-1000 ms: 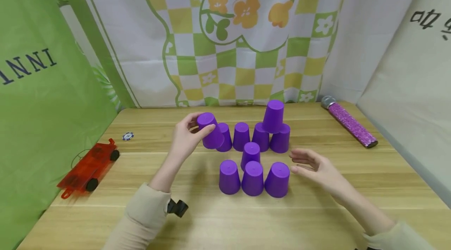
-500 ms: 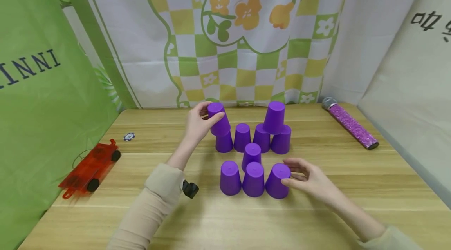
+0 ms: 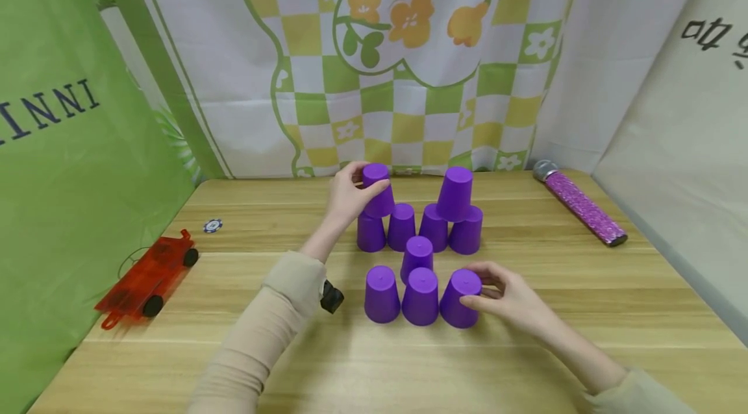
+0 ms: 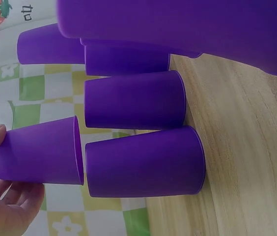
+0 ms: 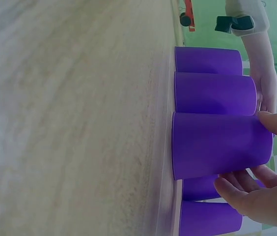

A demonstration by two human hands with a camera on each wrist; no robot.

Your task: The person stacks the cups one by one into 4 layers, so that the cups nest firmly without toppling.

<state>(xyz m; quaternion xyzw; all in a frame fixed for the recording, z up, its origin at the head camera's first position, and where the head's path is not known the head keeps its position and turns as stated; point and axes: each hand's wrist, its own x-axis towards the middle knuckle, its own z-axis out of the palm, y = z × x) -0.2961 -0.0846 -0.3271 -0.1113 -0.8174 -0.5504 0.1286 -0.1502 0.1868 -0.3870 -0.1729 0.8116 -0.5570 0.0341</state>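
Note:
My left hand (image 3: pixel 349 198) pinches an upside-down purple cup (image 3: pixel 380 204) near its closed end. In the left wrist view this held cup (image 4: pixel 40 152) hangs just above the back row, a thin gap showing between its rim and the cup below (image 4: pixel 143 162). Farther right, another cup (image 3: pixel 455 194) straddles two back-row cups. My right hand (image 3: pixel 511 300) holds the rightmost front cup (image 3: pixel 456 307) with thumb and fingers on opposite sides, the cup standing on the table. Left of it stand two more front cups, and a single cup (image 3: pixel 417 257) stands behind them.
A red toy car (image 3: pixel 146 281) sits on the left of the wooden table (image 3: pixel 584 310), near a poker chip (image 3: pixel 213 226). A glittery pink microphone (image 3: pixel 581 205) lies at the back right. A patterned curtain (image 3: pixel 409 109) hangs directly behind the table.
My left hand has carried its cup rightward, to above the two leftmost back-row cups. My right hand has come in from the right and taken hold of the front right cup.

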